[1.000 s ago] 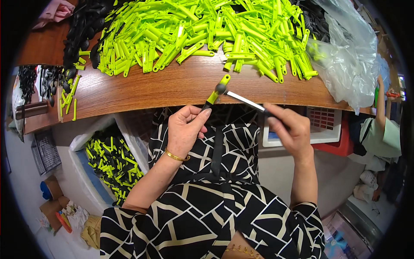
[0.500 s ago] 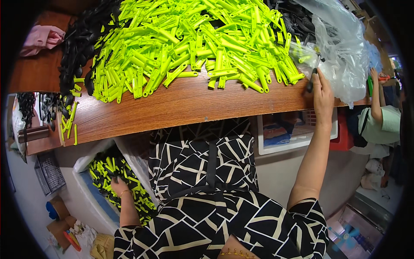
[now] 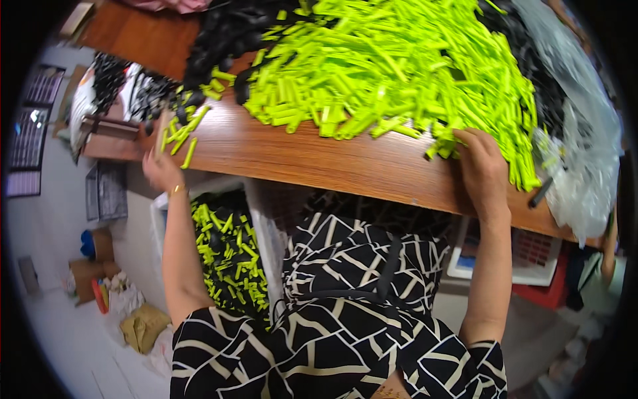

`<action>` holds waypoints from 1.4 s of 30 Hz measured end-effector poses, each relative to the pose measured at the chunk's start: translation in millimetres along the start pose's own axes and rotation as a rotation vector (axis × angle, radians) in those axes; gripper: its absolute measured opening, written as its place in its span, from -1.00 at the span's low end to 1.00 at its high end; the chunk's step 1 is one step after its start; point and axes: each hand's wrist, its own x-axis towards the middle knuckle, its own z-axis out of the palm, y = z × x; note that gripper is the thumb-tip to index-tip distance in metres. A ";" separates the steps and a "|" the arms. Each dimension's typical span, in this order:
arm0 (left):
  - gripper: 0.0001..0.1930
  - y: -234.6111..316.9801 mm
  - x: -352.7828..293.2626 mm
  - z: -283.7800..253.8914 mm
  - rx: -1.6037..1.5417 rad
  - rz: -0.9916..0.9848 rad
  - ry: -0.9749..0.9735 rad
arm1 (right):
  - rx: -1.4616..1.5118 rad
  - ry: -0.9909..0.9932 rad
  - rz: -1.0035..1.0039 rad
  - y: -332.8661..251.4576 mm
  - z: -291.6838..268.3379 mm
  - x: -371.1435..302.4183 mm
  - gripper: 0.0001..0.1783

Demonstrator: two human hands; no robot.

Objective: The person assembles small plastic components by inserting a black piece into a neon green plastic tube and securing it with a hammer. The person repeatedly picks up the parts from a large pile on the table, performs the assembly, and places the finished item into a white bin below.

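Note:
A large heap of yellow-green plastic parts (image 3: 372, 73), long and narrow, covers the middle of the wooden table (image 3: 319, 156). My right hand (image 3: 485, 173) reaches the heap's front right edge. Its fingers are curled down and closed around one of the yellow-green parts. At the table's left end my left hand (image 3: 163, 171) is raised beside a few loose yellow-green pieces (image 3: 189, 143) and some black parts. Motion smears its fingers, so their grip is unclear. A tool with a black handle (image 3: 541, 193) lies to the right of the heap, by the clear plastic bag (image 3: 585, 179).
Below the table on the left stands a white-rimmed bin (image 3: 256, 206) holding black and yellow-green pieces. Black parts (image 3: 229, 40) are piled behind the heap on the left. A white crate (image 3: 541, 266) and a red one (image 3: 548, 292) sit under the right side.
My left hand has risen out of the bin to the table's left end. My right hand has let go of the black-handled tool and moved left to the heap. The view has shifted.

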 end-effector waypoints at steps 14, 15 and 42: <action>-0.68 185.2 72.5 35.8 -0.254 0.380 -0.463 | 0.796 0.207 0.471 -10.9 1.0 -80.8 -0.74; -0.70 194.4 72.9 33.9 -0.363 0.402 -0.524 | 0.710 0.150 0.458 -8.7 0.2 -82.5 -0.77; -0.73 357.3 -18.3 -130.5 -1.067 0.435 -1.076 | 0.611 0.032 0.195 -49.4 -18.8 -59.2 -0.74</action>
